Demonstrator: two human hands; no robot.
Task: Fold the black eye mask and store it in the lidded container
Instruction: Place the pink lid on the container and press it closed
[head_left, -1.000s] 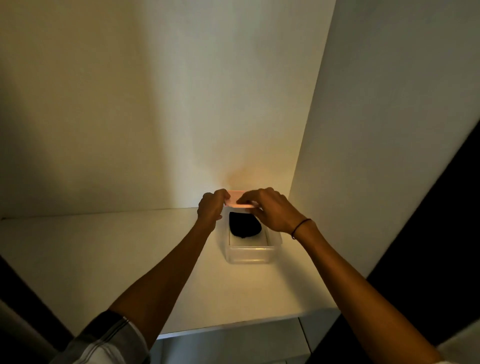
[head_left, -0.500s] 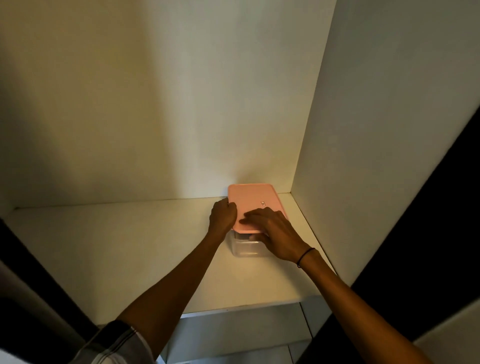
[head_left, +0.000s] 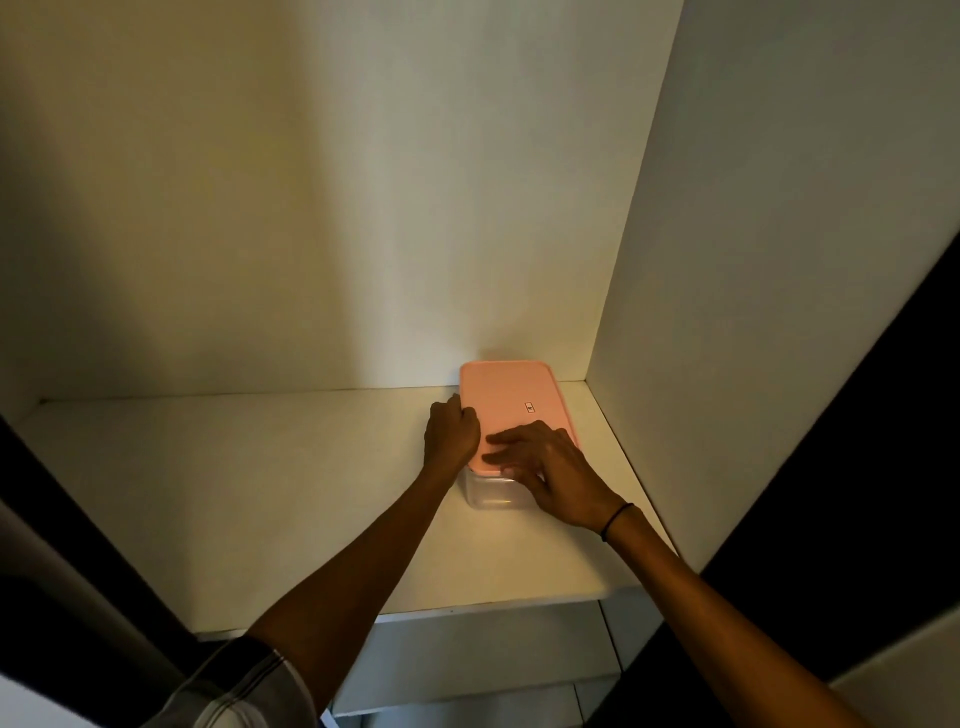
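Observation:
A clear plastic container (head_left: 491, 493) stands on the white shelf (head_left: 260, 493) near the back right corner. A pink lid (head_left: 511, 397) lies flat on top of it and covers it. The black eye mask is hidden under the lid. My left hand (head_left: 449, 434) grips the lid's left edge with curled fingers. My right hand (head_left: 550, 467) rests on the lid's near end, fingers spread and pressing down, its thumb at the container's front.
The shelf sits in a white cabinet with a back wall (head_left: 363, 208) and a right side panel (head_left: 753, 260) close to the container. Another shelf level (head_left: 483, 660) shows below the front edge. Dark areas frame both sides.
One second ago the lid was held tilted above the open container with the black mask visible inside. The lid has come down flat over it, and my hands shifted to its near end.

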